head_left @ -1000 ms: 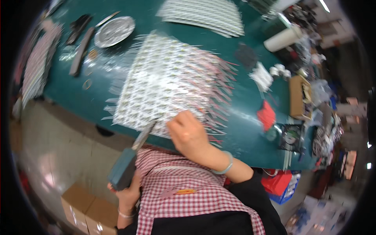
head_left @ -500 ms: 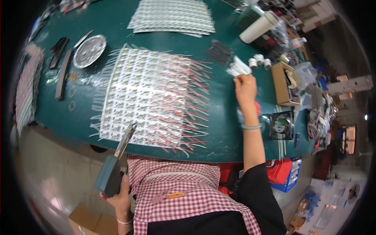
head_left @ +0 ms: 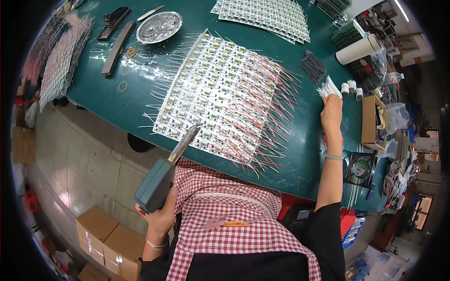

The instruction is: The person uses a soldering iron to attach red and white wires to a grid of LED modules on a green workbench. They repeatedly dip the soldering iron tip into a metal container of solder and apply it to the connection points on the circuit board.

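My left hand [head_left: 161, 213] is closed around the dark teal handle of a soldering gun [head_left: 154, 187]. Its metal tip slants up over the near edge of a white circuit board panel [head_left: 206, 86]. Rows of small yellowish parts cover that panel, with white wires sticking out on the left and red and white ones on the right. Off to the right, my right hand [head_left: 332, 114] pinches the near end of a bundle of short white wires [head_left: 330, 88] lying on the green table [head_left: 309, 136]. The fingertips are partly hidden, so how many wires they hold cannot be seen.
Black wires [head_left: 313, 67] lie beyond the white bundle. Small white spools [head_left: 351, 86], a cardboard box [head_left: 370, 119] and a fan [head_left: 360, 168] line the right side. A silver dish [head_left: 159, 27] and rubber bands [head_left: 131, 52] are far left; stacked panels [head_left: 262, 18] lie at the back.
The whole view has swung, so the table and both hands appear farther right. My right hand remains at the white wires, and the soldering gun stays over the panel's near edge.
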### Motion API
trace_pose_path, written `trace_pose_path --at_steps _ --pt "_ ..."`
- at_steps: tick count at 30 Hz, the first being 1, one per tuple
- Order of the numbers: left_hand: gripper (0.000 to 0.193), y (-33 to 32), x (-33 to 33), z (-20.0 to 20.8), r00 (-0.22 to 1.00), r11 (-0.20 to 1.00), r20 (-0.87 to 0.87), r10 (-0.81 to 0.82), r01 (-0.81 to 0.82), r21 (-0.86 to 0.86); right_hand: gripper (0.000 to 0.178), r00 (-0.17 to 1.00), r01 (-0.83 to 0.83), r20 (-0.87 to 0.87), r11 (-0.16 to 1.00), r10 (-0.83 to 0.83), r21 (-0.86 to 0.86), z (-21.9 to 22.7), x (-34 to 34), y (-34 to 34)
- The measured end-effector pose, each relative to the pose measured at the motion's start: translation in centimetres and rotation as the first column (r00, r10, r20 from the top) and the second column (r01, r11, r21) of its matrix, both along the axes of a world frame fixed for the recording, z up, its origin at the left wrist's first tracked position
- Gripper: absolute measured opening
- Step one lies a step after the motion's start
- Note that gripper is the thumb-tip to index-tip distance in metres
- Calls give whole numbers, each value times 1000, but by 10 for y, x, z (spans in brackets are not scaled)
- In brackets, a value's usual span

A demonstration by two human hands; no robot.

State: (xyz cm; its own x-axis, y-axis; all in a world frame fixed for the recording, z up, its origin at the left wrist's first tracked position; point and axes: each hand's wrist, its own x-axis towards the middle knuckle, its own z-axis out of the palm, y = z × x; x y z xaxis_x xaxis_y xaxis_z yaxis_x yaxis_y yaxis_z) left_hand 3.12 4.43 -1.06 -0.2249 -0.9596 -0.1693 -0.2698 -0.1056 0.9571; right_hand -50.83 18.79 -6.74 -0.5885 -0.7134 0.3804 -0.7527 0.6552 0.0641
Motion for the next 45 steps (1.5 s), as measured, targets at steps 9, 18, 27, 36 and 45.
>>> trace_pose_path --at_steps 9,18,27,36,45 --pt "25 0 4 -3 1000 1000 14 6 -6 -28 6 812 -142 442 864 381 -483 101 199 -63" --pt "23 10 14 3 999 1000 -52 -1 -1 -28 12 567 -394 509 756 648 -523 50 298 -91" --pt "19 11 18 -1 984 968 54 -171 178 -178 16 633 -344 490 786 599 -514 27 303 -86" --pt "17 6 13 -8 971 936 65 -228 237 -259 16 628 -346 495 785 600 -513 27 302 -86" --pt "15 2 9 -1 946 910 167 -278 315 -269 16 636 -355 489 789 597 -502 27 300 -85"
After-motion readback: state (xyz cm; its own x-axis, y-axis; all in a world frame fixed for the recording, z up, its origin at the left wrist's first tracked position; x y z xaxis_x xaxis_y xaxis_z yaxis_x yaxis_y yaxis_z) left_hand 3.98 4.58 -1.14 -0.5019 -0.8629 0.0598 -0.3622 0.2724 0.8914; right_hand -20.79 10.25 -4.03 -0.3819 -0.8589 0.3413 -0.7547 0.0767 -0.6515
